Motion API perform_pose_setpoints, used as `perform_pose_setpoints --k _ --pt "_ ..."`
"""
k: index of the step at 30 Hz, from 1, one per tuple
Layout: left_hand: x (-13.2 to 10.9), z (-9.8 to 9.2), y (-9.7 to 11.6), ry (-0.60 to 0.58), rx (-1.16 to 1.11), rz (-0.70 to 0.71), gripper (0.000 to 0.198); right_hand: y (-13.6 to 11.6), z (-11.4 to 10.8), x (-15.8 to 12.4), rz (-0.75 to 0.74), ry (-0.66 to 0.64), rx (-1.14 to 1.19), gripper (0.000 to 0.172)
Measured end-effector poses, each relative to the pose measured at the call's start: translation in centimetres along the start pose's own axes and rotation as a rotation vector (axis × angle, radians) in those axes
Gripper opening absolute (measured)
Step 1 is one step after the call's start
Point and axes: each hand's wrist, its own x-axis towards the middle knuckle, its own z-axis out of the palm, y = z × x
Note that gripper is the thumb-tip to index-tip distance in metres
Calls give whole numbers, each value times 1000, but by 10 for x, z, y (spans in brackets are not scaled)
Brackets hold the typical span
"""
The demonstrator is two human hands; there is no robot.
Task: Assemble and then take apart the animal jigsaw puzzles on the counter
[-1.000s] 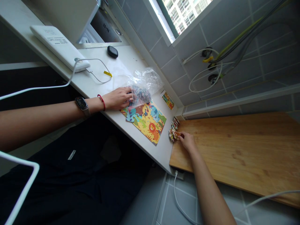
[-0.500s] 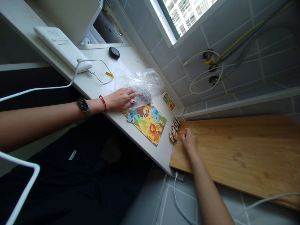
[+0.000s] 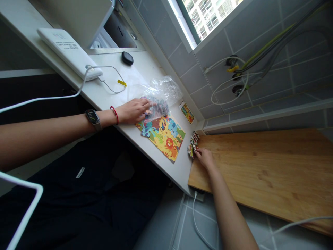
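My left hand [image 3: 132,110] lies on the white counter [image 3: 109,93], fingers pressed on a clear plastic bag [image 3: 158,97] with puzzle pieces inside. Just past it lies a colourful animal puzzle board [image 3: 163,133]. My right hand [image 3: 205,158] rests on the wooden board [image 3: 265,166], its fingertips pinching at a small pile of loose puzzle pieces [image 3: 193,141] at the board's left edge. A small puzzle picture card [image 3: 187,111] lies by the wall.
A white power bank [image 3: 68,47] with a cable [image 3: 52,99] sits at the counter's left end, a black oval case [image 3: 127,58] beyond it. Cables and sockets [image 3: 234,80] hang on the tiled wall. A white charger cable [image 3: 197,222] drops below the board.
My right hand drew back from the pile of pieces, then returned to its left edge with fingertips on the pieces. My left hand stayed on the bag.
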Motion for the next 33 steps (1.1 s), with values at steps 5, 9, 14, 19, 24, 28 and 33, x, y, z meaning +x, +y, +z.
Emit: perform_pose_setpoints --k 5,9,14,19,24,28,33 --pt "0 -1 1 2 9 1 69 -1 -3 0 50 14 -11 26" --pt "0 -2 1 -2 18 -2 69 1 -6 -2 140 87 -32 30" --pt "0 -2 1 -5 16 0 66 6 -6 -4 156 129 -23 28" --pt "0 -2 1 -6 25 2 63 6 -2 -4 126 139 0 26" --pt "0 -3 1 -7 39 8 62 7 1 -5 123 161 8 24" --pt "0 -3 2 -13 43 3 61 7 9 -2 76 146 18 25" --pt "0 -2 1 -14 45 -4 60 7 18 4 5 122 28 29"
